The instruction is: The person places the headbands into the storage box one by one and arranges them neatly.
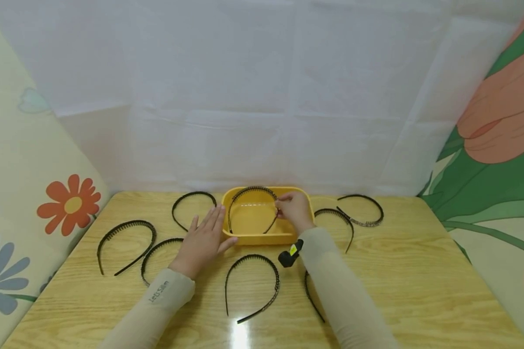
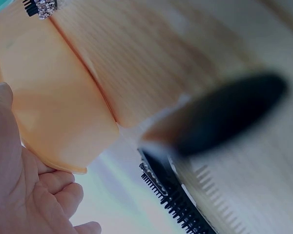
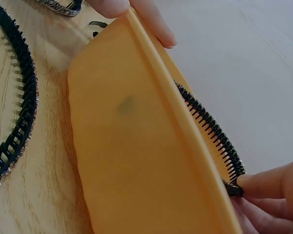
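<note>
A black toothed headband (image 1: pixel 255 189) stands in a yellow bin (image 1: pixel 262 239), its arch rising past the back rim. The right hand (image 1: pixel 294 209) reaches over the bin's right end and pinches the headband's right side between thumb and fingers, clearest in the right wrist view. At the bin's left end, the left hand (image 1: pixel 203 240) lies with fairly straight fingers along the side and its thumb at the front corner. That hand (image 2: pixel 34 180) touches the bin wall (image 2: pixel 53 97) in the left wrist view; where some fingers meet the bin is hidden.
Several more black headbands lie on the wooden table, including one at far left (image 1: pixel 126 223), one in front (image 1: pixel 276 271) and one at right (image 1: pixel 381 211). Another is partly under the right sleeve (image 1: pixel 340 286). A white cloth (image 1: pixel 262 121) hangs behind the table.
</note>
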### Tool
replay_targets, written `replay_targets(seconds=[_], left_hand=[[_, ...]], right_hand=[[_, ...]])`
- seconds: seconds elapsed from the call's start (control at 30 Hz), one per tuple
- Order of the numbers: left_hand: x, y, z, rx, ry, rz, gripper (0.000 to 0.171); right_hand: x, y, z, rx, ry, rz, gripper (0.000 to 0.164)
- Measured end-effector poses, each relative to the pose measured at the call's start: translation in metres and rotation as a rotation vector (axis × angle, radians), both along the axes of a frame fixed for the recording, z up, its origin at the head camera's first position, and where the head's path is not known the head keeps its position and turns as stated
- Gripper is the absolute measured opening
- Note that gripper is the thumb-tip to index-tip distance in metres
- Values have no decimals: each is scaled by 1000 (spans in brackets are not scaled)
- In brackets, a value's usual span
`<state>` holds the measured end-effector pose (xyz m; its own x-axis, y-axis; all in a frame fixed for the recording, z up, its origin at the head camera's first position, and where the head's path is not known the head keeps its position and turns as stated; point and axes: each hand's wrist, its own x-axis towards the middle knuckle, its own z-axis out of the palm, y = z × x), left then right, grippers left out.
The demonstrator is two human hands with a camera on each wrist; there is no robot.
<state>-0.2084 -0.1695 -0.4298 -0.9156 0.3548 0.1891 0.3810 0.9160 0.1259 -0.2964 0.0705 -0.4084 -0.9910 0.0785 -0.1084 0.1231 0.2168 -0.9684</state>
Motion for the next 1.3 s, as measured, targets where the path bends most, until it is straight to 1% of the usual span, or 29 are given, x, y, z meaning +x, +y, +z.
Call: replay_targets(seconds=[0.37, 0.7, 0.97, 1.07, 1.1, 1.23, 1.3], left_hand=[[1, 0, 1, -7, 2, -1, 87], [1, 1, 1, -6, 5, 0, 87], [1, 0, 0, 1, 5, -3, 88], [0, 0, 0, 2, 3, -2, 88], [0, 0, -1, 2, 2, -2, 88], [-1, 0, -2, 3, 0, -3, 88], [-2, -1, -2, 4, 4, -6, 88]], right_hand=[[-1, -6, 3, 113, 12, 46, 20], [-2, -5, 1, 159, 12, 103, 21], [-1, -2, 1, 260, -16, 97, 15], [0, -2, 1, 330, -13, 104, 6], [0, -2, 1, 356, -14, 109, 9], [1, -1, 1, 450, -22, 136, 31], [1, 0, 2, 494, -12, 146, 35]])
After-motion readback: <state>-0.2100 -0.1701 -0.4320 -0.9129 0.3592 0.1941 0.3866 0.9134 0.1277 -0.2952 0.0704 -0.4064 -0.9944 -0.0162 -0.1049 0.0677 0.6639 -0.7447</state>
